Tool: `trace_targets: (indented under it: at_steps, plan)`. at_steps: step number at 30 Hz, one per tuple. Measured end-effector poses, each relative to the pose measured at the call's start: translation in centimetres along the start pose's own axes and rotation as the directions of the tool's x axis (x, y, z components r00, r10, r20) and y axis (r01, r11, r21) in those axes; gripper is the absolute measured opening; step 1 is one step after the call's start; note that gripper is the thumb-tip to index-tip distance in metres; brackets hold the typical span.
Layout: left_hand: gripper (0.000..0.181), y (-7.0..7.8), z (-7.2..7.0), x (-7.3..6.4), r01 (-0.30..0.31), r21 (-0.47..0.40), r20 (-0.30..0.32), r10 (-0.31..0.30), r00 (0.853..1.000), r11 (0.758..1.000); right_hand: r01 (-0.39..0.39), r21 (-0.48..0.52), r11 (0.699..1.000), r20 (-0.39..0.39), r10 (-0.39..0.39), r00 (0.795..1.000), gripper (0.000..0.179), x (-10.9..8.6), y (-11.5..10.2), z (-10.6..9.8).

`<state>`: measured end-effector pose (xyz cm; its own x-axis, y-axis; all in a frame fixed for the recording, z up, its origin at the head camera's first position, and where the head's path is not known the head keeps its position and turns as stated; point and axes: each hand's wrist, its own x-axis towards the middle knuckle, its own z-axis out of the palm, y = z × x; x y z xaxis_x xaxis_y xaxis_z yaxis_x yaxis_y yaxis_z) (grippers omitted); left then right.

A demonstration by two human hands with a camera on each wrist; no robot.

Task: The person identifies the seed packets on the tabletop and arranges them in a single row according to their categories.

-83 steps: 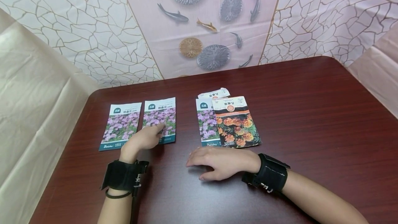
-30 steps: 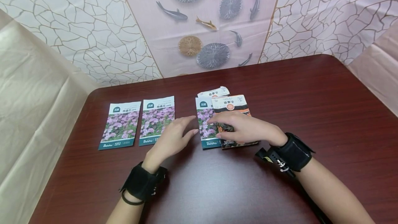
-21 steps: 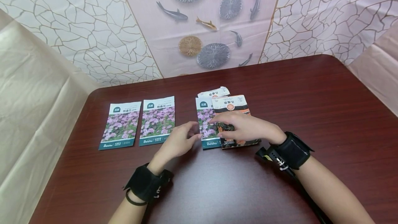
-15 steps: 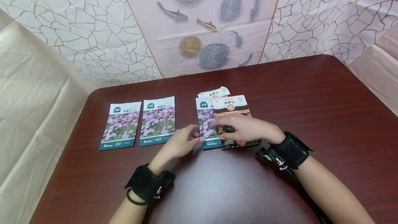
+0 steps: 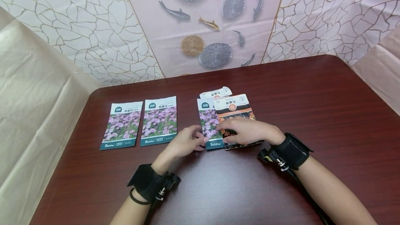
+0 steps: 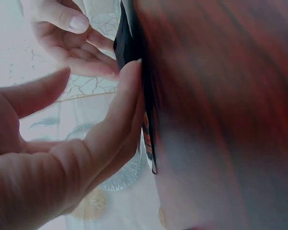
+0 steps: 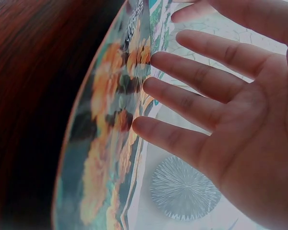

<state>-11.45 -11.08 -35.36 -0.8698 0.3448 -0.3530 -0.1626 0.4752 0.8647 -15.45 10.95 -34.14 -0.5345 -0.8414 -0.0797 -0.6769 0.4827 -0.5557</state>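
Observation:
A flower seed packet with purple blossoms lies partly under an orange marigold seed packet. The white top of another marigold packet sticks out behind both. My left hand is at the purple packet's lower left edge; in the left wrist view its fingers reach the packet's edge, with the thumb held apart. Over the lower half of the front marigold packet lies my right hand. Its spread fingertips touch the printed face in the right wrist view and grip nothing.
Two more purple-flower packets, one at far left and one beside it, lie face up on the dark red wooden table. A patterned cloth hangs behind the table's back edge. Each wrist wears a black strap.
From the left packets, my left hand has moved right to the overlapping pile. My right hand has moved up onto the marigold packet, then slid slightly down it. The packets have barely shifted.

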Motion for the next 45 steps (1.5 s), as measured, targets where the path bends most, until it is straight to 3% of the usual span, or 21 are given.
trace_targets:
  at_steps: [4,10,18,24,45]
  plan:
    - [0.048,0.0,0.3,0.0,0.004,-0.110,-0.027,-0.007,1.000,0.994,-0.002,0.013,1.000,0.009,0.002,1.000,0.036,-0.1,0.1,0.0]
    - [0.044,0.1,0.6,0.2,0.013,-0.204,-0.049,-0.024,0.999,0.979,-0.016,0.014,1.000,0.013,0.016,1.000,0.036,-0.2,0.0,-0.1]
    - [0.044,0.2,0.7,0.1,0.037,-0.361,-0.023,-0.048,0.999,0.932,-0.008,0.012,1.000,0.014,0.008,1.000,0.037,-0.2,-0.1,-0.3]
    - [0.043,0.3,0.8,0.1,0.035,-0.364,-0.018,-0.045,0.999,0.931,0.003,0.010,1.000,0.006,-0.003,1.000,0.036,-0.2,-0.1,-0.4]
    - [0.047,0.3,1.1,0.1,0.009,-0.238,-0.033,-0.017,0.999,0.971,0.015,-0.001,1.000,-0.001,-0.015,1.000,0.035,-0.2,0.1,-0.3]
